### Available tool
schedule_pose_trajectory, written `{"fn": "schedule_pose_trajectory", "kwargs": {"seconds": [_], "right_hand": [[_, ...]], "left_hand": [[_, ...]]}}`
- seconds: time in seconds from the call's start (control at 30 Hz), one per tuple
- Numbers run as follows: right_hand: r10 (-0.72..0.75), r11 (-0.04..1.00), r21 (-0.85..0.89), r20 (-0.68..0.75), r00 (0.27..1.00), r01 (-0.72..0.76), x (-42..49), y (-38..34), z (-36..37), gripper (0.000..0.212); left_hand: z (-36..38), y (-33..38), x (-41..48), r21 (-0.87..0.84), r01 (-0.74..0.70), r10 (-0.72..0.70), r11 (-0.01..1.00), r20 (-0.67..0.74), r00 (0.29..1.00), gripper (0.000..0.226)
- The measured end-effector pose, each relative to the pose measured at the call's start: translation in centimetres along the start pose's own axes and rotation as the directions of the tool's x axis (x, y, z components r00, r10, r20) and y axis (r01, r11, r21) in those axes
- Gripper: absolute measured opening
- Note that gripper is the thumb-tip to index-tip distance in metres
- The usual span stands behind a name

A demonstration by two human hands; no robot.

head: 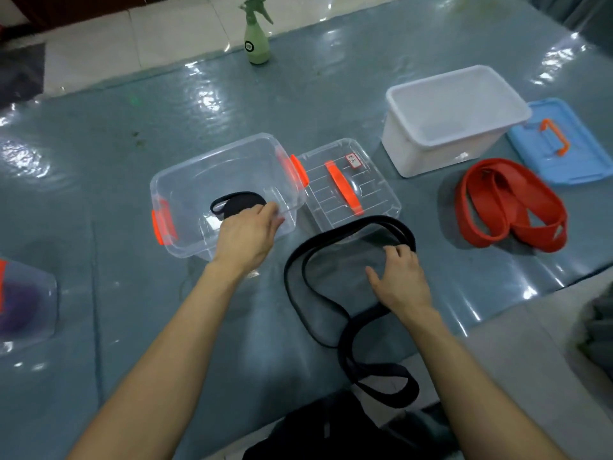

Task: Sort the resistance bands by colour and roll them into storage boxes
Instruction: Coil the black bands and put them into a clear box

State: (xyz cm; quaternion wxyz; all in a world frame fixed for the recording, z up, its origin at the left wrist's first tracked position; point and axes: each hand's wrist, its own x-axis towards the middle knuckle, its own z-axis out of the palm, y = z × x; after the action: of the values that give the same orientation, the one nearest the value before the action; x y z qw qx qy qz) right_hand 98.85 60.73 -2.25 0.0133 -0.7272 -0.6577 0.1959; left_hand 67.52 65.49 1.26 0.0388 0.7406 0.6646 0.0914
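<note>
Rolled black band [237, 202]: coiled, one loop end sticking out, inside clear box [179, 194] at 10 o'clock.
Loose black band [346, 340]: long loops sprawled centre to 6 o'clock, overlapping clear lid [374, 190].
Left hand [247, 235]: fingers relaxed over the coil; contact unclear.
Right hand [399, 282]: fingers spread on the loose band.
Around: red bands [507, 207] at 3 o'clock, white box [414, 151] at 2.

Bright and even, seemingly lit from overhead. White glare patches all over the glossy table cover [99, 161], strongest near both side edges. Soft shadow left of the red bands [467, 220]. Wide-angle bowing at corners; mildly soft, blurrier along the bottom.
</note>
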Motion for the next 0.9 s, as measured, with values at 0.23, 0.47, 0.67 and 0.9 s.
{"fn": "schedule_pose_trajectory", "kwargs": {"seconds": [0.23,0.47,0.67,0.9], "right_hand": [[0.229,0.958,0.187,-0.048,0.972,-0.216,1.3,3.8,0.7,0.066],[0.241,0.908,0.323,0.124,0.963,-0.269,1.9,6.7,2.1,0.043],[-0.109,0.87,0.492,0.119,0.987,0.037,0.1,4.6,1.5,0.02],[-0.473,0.784,0.52,0.147,0.869,0.338,-0.2,-5.1,-1.6,0.036]], "left_hand": [[4.0,5.0,-6.4,-0.054,0.138,-0.147,0.989,-0.247,0.958,0.029],[8.4,8.7,-7.7,-0.056,0.723,-0.633,0.688,0.442,0.636,0.099],[8.2,8.1,-7.7,-0.245,0.62,-0.522,0.746,0.365,0.771,0.018],[1.4,-3.0,-17.7,-0.562,0.669,-0.785,0.487,0.056,0.617,0.02]]}}
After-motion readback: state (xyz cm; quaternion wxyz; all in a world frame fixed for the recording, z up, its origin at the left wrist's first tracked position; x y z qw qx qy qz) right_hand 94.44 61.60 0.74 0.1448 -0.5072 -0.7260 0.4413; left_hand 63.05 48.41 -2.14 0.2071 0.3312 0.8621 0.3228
